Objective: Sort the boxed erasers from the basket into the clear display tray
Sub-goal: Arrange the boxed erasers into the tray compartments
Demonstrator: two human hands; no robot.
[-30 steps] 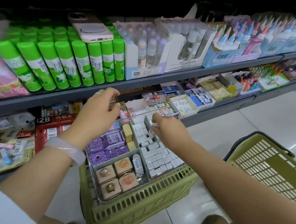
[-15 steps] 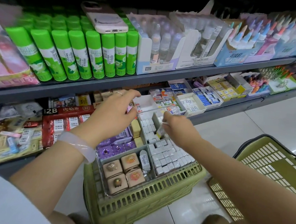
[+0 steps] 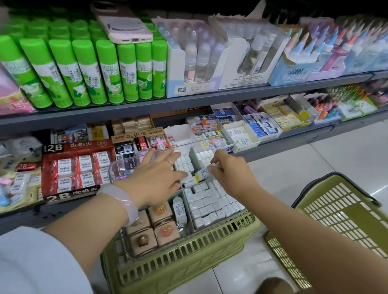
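Right hand (image 3: 229, 174) pinches an eraser (image 3: 203, 173) above the tray (image 3: 124, 168), which sits on the basket (image 3: 177, 263). Left hand (image 3: 159, 181), fingers extended and released, rests over the tray's left compartments.

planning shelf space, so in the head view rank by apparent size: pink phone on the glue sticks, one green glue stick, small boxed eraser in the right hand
1. Pink phone
2. Green glue stick, close to the phone; distance makes this unsure
3. Small boxed eraser, pinched by the right hand, clearly smallest
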